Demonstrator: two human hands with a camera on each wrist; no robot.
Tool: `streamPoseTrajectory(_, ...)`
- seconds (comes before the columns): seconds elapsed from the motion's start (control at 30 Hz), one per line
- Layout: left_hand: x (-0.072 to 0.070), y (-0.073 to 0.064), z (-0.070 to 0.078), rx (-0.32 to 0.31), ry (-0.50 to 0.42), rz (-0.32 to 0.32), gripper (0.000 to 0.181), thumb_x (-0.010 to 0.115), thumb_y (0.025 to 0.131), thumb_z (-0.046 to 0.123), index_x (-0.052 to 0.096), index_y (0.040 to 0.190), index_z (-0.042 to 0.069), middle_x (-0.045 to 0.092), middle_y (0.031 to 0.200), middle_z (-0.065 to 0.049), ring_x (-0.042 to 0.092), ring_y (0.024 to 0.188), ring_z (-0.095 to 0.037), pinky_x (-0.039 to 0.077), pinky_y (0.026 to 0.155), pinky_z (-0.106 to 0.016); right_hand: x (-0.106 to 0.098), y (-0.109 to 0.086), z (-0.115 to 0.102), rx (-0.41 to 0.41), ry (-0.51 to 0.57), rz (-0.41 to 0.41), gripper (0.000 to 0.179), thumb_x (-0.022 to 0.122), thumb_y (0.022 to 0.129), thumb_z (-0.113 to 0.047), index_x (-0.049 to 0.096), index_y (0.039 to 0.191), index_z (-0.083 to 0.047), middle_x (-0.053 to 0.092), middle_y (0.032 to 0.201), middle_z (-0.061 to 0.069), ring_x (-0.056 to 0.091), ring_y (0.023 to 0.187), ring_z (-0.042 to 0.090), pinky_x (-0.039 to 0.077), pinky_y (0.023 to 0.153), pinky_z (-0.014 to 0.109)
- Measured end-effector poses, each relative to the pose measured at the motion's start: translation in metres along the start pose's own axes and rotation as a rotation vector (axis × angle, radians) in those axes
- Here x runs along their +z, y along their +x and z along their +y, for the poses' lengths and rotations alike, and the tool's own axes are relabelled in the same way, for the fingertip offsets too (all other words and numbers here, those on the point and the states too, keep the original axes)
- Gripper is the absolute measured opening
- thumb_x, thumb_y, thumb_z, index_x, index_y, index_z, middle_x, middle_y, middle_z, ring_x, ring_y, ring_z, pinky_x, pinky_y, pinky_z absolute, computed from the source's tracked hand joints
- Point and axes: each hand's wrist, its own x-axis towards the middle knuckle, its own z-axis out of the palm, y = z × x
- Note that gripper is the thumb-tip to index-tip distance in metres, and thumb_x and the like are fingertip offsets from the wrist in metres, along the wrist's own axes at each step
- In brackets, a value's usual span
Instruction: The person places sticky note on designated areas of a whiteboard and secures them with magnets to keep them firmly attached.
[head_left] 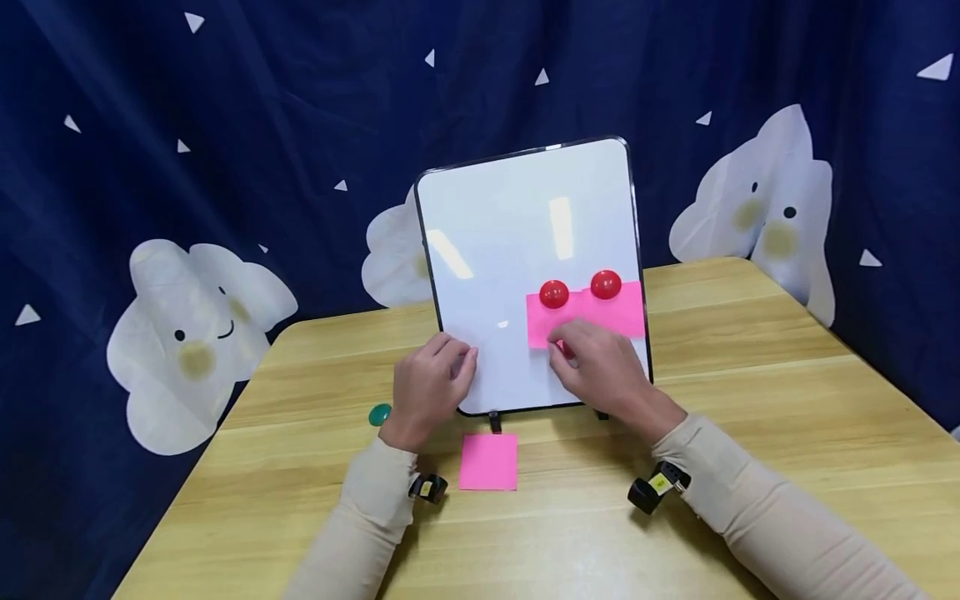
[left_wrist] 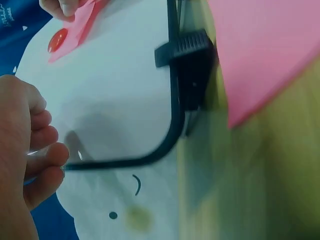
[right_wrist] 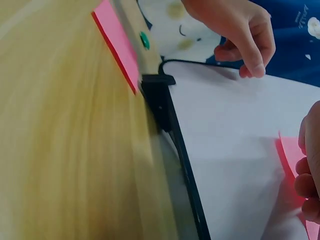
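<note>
A whiteboard (head_left: pixel 495 250) with a black frame stands tilted back on the table. Two pink sticky notes (head_left: pixel 626 321) are side by side at its lower right, with red round magnets (head_left: pixel 554 294) along their tops. My right hand (head_left: pixel 603 367) is at the notes' lower edge; a bit of another red magnet (head_left: pixel 567 350) shows between its thumb and fingers, mostly covered. Near the board's left edge, my left hand (head_left: pixel 433 379) hovers with loosely curled fingers (left_wrist: pixel 47 155) and holds nothing.
A pink sticky note pad (head_left: pixel 488 462) lies on the wooden table (head_left: pixel 570 533) before the board. A green magnet (head_left: pixel 379 414) is left of it, by the left wrist. Black clip feet (left_wrist: pixel 192 65) support the board's lower edge. A dark blue curtain (head_left: pixel 315 100) hangs behind.
</note>
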Motion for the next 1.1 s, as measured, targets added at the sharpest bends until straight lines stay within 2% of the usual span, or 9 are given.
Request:
streamPoseTrajectory(0.27, -0.008, -0.009, -0.011, 0.013, 0.016, 0.031, 0.017, 0.071, 0.092, 0.021, 0.075, 0.086, 0.006, 0.064, 0.075, -0.004, 0.05, 0.052, -0.01, 0.04, 0.044, -0.025, 0.006, -0.002, -0.01, 0.03, 0.06, -0.077, 0.007, 0.072, 0.088, -0.012, 0.07, 0.094, -0.009, 0.064, 0.079, -0.002, 0.055, 0.067, 0.01, 0.048, 0.057, 0.025)
streamPoseTrajectory(0.5, -0.012, -0.019, -0.02, 0.023, 0.034, 0.042, 0.014, 0.072, 0.09, 0.019, 0.074, 0.083, 0.007, 0.065, 0.077, -0.003, 0.05, 0.049, -0.01, 0.039, 0.041, -0.027, 0.01, -0.005, -0.018, -0.013, 0.17, -0.268, 0.006, 0.071, 0.09, -0.012, 0.073, 0.096, -0.012, 0.058, 0.075, -0.011, 0.051, 0.066, 0.006, 0.047, 0.06, 0.023)
streamPoseTrajectory(0.7, -0.016, -0.028, -0.036, 0.008, 0.02, 0.015, 0.014, 0.07, 0.091, 0.021, 0.074, 0.085, 0.009, 0.068, 0.082, -0.002, 0.054, 0.053, -0.011, 0.041, 0.042, -0.029, 0.015, -0.007, -0.024, -0.083, 0.232, -0.396, 0.007, 0.069, 0.093, -0.014, 0.074, 0.097, -0.012, 0.061, 0.08, -0.012, 0.053, 0.07, 0.006, 0.049, 0.067, 0.025)
streamPoseTrajectory(0.93, -0.017, -0.039, -0.051, 0.007, 0.004, -0.002, 0.014, 0.071, 0.09, 0.02, 0.073, 0.081, 0.01, 0.065, 0.077, -0.002, 0.052, 0.051, -0.01, 0.04, 0.043, -0.03, 0.016, -0.008, -0.033, -0.009, 0.272, -0.569, 0.013, 0.066, 0.096, -0.019, 0.076, 0.103, -0.014, 0.063, 0.087, -0.015, 0.054, 0.078, 0.007, 0.049, 0.075, 0.029)
streamPoseTrajectory(1.1, -0.018, -0.049, -0.058, -0.046, 0.017, -0.053, 0.012, 0.072, 0.089, 0.019, 0.073, 0.08, 0.012, 0.065, 0.076, 0.001, 0.05, 0.052, -0.008, 0.04, 0.045, -0.027, 0.02, -0.01, -0.037, -0.004, 0.285, -0.662, 0.013, 0.066, 0.096, -0.02, 0.076, 0.103, -0.015, 0.062, 0.087, -0.015, 0.055, 0.082, 0.01, 0.048, 0.079, 0.03)
